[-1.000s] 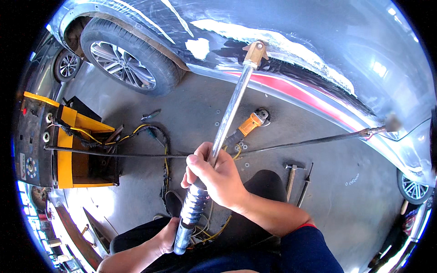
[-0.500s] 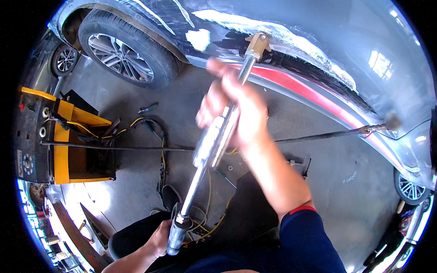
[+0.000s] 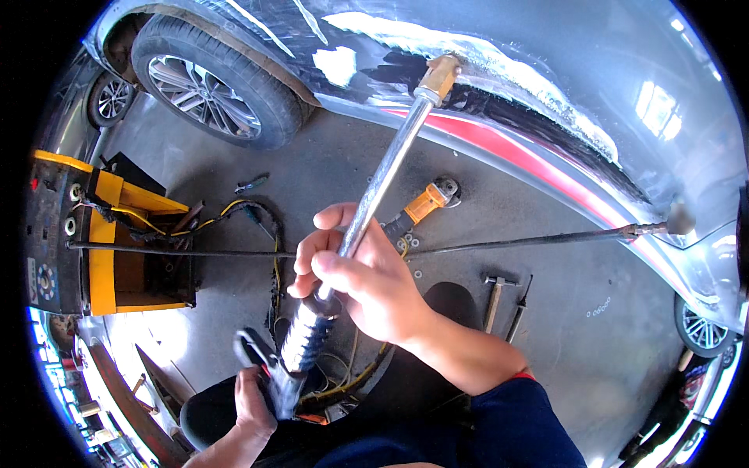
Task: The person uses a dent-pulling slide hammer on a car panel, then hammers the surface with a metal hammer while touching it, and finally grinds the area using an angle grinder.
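Slide hammer (image 3: pixel 374 195): long steel rod running from lower left to upper right, brass tip (image 3: pixel 438 74) set against the dented, scuffed car panel (image 3: pixel 546 93). Lower end blurred, its weight (image 3: pixel 306 337) hard to make out. Right hand (image 3: pixel 367 285) wrapped around the rod at mid-length, fingers pressed together on it and hiding that stretch. Left hand (image 3: pixel 251 398) at the bottom, closed around the handle (image 3: pixel 257 355), partly cut off by the frame edge and smeared by motion. Thin rod (image 3: pixel 468 246) crossing behind the right hand, from the yellow machine (image 3: pixel 101 234) to the panel. On the floor (image 3: pixel 577 327): orange grinder (image 3: pixel 425 204), hammer (image 3: pixel 495 292), cables (image 3: pixel 269 242), pliers (image 3: pixel 251 184). Wheel (image 3: pixel 214 74) upper left. Dark knee below the hands, covering part of the floor.
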Motion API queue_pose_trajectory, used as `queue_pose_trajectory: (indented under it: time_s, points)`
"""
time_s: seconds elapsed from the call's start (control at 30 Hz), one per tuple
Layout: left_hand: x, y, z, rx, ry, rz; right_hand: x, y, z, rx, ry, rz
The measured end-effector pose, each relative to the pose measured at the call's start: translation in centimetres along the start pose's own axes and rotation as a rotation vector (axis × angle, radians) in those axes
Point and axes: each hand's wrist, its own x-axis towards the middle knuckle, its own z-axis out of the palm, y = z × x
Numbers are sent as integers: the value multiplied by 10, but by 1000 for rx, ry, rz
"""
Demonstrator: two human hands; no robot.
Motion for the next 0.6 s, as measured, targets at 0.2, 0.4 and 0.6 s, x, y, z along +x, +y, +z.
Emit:
queue_pose_trajectory:
  time_s: [0.2, 0.4, 0.6]
  points:
    - [27, 11, -5, 247, -292, -304, -5, 12, 1, -50, 39, -63]
    - [30, -18, 9, 320, -504, -451, -17, 5, -3, -145, 87, -73]
    - [31, -28, 8, 281, -427, -419, -13, 0, -6, -111, 76, -66]
